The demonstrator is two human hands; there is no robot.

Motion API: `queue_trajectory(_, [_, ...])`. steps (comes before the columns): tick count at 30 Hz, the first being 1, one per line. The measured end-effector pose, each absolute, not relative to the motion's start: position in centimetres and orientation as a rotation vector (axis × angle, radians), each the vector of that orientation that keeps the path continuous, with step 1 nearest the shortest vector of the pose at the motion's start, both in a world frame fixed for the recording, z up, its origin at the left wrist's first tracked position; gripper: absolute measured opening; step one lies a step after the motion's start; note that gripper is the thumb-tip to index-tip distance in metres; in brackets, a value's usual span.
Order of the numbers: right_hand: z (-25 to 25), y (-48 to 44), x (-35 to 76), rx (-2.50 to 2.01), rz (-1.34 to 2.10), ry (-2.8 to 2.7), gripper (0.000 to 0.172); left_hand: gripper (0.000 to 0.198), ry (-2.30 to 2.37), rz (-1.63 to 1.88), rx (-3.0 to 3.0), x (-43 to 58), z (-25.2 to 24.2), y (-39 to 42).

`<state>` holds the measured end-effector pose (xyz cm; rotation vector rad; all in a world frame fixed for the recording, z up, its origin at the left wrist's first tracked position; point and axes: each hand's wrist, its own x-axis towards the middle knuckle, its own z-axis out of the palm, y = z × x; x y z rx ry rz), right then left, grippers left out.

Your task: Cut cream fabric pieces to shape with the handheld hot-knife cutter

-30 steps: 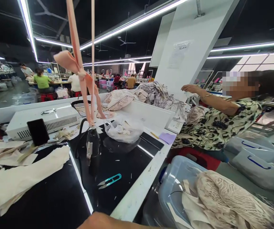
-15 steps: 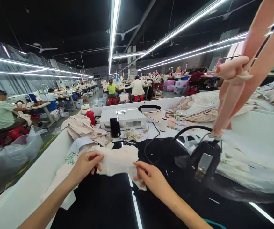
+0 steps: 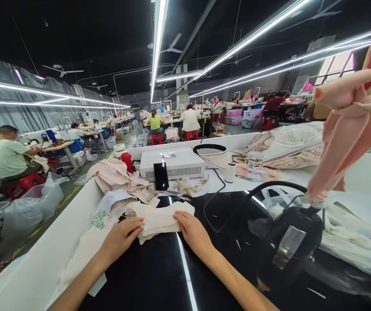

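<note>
A cream fabric piece point(image 3: 159, 214) lies low over the black glossy worktop point(image 3: 140, 276), with more layers showing under its front edge. At its left end, my left hand point(image 3: 123, 235) is closed on the edge, fingertips on top. My right hand point(image 3: 196, 233) is closed at the right end, its fingertips on the cloth and the thumb mostly hidden. Left of the fabric are pale cloth scraps point(image 3: 85, 242) and a green patterned piece point(image 3: 99, 219).
Behind the fabric stand a phone point(image 3: 161, 176), a white metal box point(image 3: 175, 162) and a thread spool point(image 3: 230, 172). A black device point(image 3: 297, 233) with a cable and peach straps rises at right. White side walls point(image 3: 43, 242) edge the bench. Several people sew beyond.
My right hand has moved from the hanging right corner onto the top of the fabric. The fabric now lies flatter, with layers together. The camera view has shifted slightly.
</note>
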<state>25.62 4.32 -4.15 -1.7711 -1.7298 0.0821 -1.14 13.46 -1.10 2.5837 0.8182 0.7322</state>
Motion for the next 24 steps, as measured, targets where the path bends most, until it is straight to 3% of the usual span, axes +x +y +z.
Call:
queue_trajectory(9, [-3.2, 3.9, 24.6, -1.997, -0.127, -1.837, 0.052, 0.04, 0.948, 0.807, 2.799, 1.1, -0.2, 13.0])
queue_trajectory(17, [-3.1, 3.7, 24.3, -2.046, -0.174, -1.842, 0.044, 0.041, 1.009, 0.567, 2.937, 4.4, -3.3, 13.8])
queue_trajectory(24, [-2.9, 1.4, 22.4, -1.975, -0.144, -1.9, 0.055, 0.044, 1.014, 0.511, 2.887, 3.8, -4.5, 15.4])
